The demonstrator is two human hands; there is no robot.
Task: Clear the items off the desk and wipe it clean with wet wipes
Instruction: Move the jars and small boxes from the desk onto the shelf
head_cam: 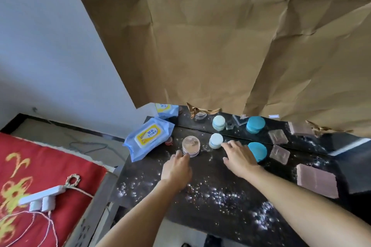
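Left hand (176, 168) touches the clear jar (191, 146) with its fingertips; grip unclear. Right hand (240, 156) lies spread open between white jar (216, 141) and teal jar (259, 151) on the powdery desk (208, 172); wipes (148, 138) sit at its left edge.

Dark glossy desk (210, 174), strewn with white powder specks, thickest toward the near edge. At the far left corner, a blue wet wipes pack (148, 138) with a yellow label, lying flat and overhanging the edge. Just beside it, a small reddish thing (168, 141), perhaps a cap, half hidden. Next right, a clear jar (191, 145), pinkish at the base, upright. Then a small pale-blue jar (216, 141), white lid, upright. Further right, a flat teal round jar (260, 151), a clear square case (279, 154) turned askew, and near the right edge a pale pink pad (317, 180), flat.
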